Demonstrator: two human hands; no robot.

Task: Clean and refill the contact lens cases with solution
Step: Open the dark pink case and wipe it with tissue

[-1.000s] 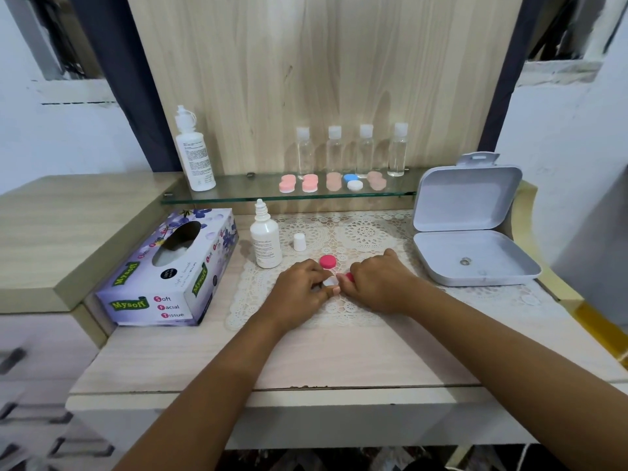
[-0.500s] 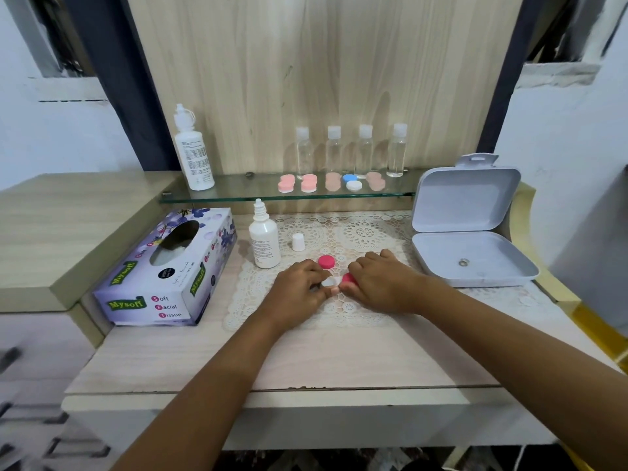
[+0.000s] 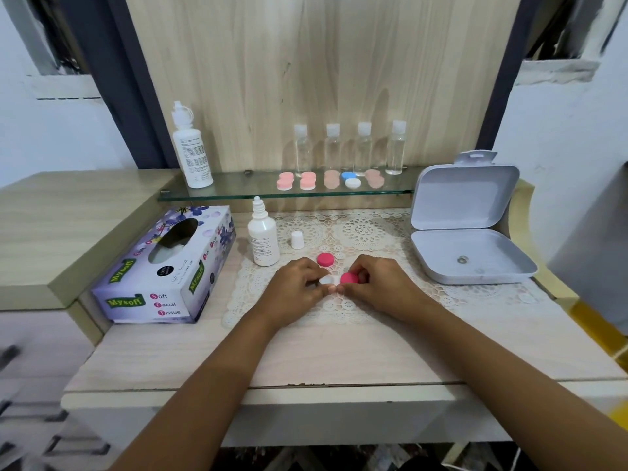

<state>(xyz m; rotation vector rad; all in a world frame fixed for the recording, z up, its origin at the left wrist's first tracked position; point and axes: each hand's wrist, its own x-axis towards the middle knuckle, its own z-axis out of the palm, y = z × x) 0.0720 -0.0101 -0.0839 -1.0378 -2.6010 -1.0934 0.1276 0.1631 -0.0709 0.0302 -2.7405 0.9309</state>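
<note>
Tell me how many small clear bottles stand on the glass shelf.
4, in one row on the glass shelf: the leftmost bottle, the second bottle, the third bottle and the rightmost bottle. None seems hidden.

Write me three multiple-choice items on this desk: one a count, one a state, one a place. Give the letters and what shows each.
1. How many small clear plastic bottles stand on the glass shelf?
A two
B four
C six

2. The grey hinged plastic box is:
A open, lid up
B shut
C upside down

3. The loose pink round cap lies:
A on the shelf
B in the box
C on the white lace mat

Answers:
1 B: four white-capped bottles stand in a row.
2 A: its lid stands upright behind the base.
3 C: lace shows all round the cap.
</note>
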